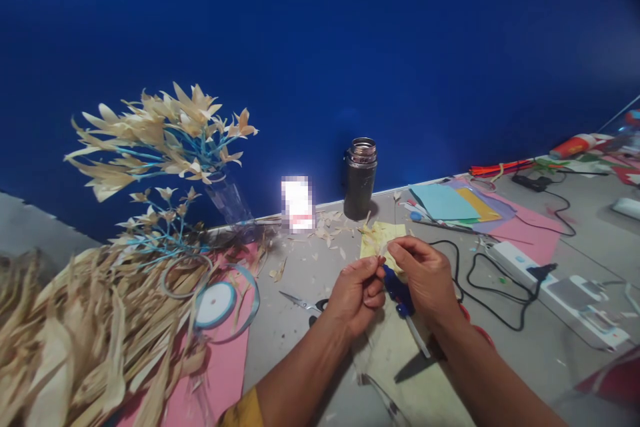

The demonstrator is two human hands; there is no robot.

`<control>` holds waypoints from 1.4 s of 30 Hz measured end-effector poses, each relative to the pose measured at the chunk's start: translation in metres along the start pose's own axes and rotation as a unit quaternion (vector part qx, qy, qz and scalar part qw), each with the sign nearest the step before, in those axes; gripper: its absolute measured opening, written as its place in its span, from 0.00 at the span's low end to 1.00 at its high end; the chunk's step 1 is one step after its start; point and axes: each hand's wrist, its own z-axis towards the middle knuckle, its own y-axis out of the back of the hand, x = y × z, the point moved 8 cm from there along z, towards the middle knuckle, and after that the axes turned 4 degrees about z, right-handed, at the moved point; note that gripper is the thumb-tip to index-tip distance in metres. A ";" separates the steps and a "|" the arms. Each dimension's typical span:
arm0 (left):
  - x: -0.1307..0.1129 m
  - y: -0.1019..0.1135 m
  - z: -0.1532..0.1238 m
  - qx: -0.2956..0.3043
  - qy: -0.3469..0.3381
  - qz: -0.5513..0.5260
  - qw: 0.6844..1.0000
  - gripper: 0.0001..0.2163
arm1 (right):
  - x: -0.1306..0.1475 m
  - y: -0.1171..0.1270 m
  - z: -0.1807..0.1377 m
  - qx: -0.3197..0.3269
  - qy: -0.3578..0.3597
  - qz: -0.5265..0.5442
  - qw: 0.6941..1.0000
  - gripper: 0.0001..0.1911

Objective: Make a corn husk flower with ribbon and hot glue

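My left hand and my right hand meet over a yellow paper sheet, each in a pinch. What their fingertips hold is too small to make out. Just behind them are pale, petal-like husk pieces. A blue tool that looks like a glue gun lies under and between my hands, partly hidden. Left of my left hand are scissors with black handles. Red handles show beside my right wrist, and a dark blade lies on the yellow paper.
Dried corn husks heap at left on pink paper, beside ribbon spools. Husk flowers stand in a clear vase. An open flask stands by the blue wall. A power strip, cables and coloured papers lie right.
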 end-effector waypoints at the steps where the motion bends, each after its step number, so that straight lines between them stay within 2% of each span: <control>1: 0.000 0.000 0.000 -0.001 0.000 0.001 1.000 0.15 | 0.002 -0.001 0.001 0.001 0.011 -0.006 1.000 0.12; 13: -0.003 -0.005 -0.002 0.002 -0.030 0.042 0.999 0.19 | 0.012 -0.003 0.001 0.006 0.101 -0.035 0.994 0.09; 19: -0.010 -0.002 -0.004 -0.047 -0.080 0.107 0.990 0.21 | 0.016 -0.003 -0.001 0.005 0.134 -0.043 0.990 0.06; 24: -0.019 0.004 -0.006 -0.091 -0.135 0.172 0.972 0.19 | 0.021 -0.003 -0.004 0.002 0.154 -0.053 0.987 0.05; 31: -0.025 0.011 -0.007 -0.132 -0.188 0.286 0.930 0.16 | 0.022 -0.003 -0.007 -0.001 0.173 -0.053 0.983 0.04; 42: -0.036 0.000 -0.019 -0.142 -0.242 0.346 0.895 0.11 | 0.019 -0.003 -0.009 -0.003 0.186 -0.058 0.981 0.04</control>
